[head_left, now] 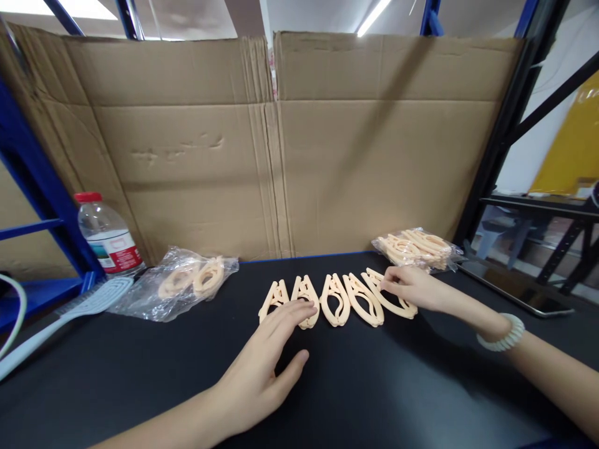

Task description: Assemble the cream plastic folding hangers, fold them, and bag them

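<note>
Several cream plastic folding hangers, folded up, form a row on the black table; the middle one (336, 300) lies fully in sight. My left hand (262, 368) is open, palm down with the thumb apart, its fingertips over the lower parts of the two leftmost hangers, the outer one (274, 299) and its neighbour (306, 290). At the right end of the row, my right hand (414, 287) has its fingers pinched at the upper part of the rightmost folding hanger (397, 305). Its fingertips partly cover that hanger. Another hanger (365, 302) lies slanted just left of it.
A clear bag of hangers (416, 246) lies behind my right hand, near a dark tablet-like device (515, 290). At left are another plastic bag (187, 280) with hangers, a water bottle (112, 240) and a pale hairbrush (100, 296). Cardboard (187, 156) walls the back.
</note>
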`<move>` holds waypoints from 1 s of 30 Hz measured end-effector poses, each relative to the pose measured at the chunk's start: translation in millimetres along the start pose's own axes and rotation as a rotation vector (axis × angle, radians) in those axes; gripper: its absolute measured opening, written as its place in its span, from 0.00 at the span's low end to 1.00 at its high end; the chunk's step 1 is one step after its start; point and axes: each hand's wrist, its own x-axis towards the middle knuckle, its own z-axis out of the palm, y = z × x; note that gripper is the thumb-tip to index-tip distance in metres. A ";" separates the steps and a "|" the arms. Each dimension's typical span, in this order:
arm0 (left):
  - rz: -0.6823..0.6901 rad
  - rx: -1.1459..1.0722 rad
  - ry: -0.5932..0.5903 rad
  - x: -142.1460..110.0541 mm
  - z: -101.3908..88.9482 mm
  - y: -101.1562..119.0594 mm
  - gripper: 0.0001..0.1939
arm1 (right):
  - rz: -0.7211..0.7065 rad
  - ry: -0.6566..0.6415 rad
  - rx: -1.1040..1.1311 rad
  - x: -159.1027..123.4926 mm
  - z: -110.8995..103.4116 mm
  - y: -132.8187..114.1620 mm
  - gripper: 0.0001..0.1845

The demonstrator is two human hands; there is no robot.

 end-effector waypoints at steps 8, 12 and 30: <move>0.061 0.153 -0.068 1.9 0.0 1.1 0.26 | -0.065 -0.032 -0.211 -22.2 -8.2 -15.0 0.16; 0.013 0.345 -0.121 0.7 1.3 1.8 0.29 | -0.187 0.040 -0.253 -37.0 2.3 -28.5 0.21; -0.281 0.515 -0.469 41.6 -7.9 -18.5 0.36 | -0.194 -0.075 -0.360 -0.1 65.3 -56.6 0.38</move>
